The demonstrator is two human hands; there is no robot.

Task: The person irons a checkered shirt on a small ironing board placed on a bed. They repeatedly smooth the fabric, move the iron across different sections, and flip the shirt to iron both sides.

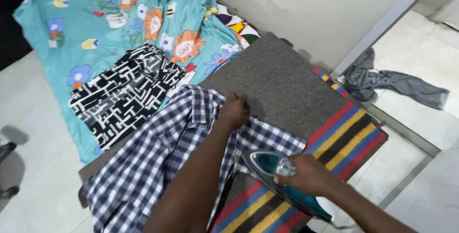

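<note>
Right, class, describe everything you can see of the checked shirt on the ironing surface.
The checked shirt is soft woven cloth in a blue, dark and white check. It lies spread but rumpled across the grey felt pad, with one edge reaching the striped mat. Its collar sits near the top, beside the black and white patterned cloth. The left hand presses down on the shirt near the collar. The right hand holds a teal iron whose tip rests on the shirt's lower edge.
</note>
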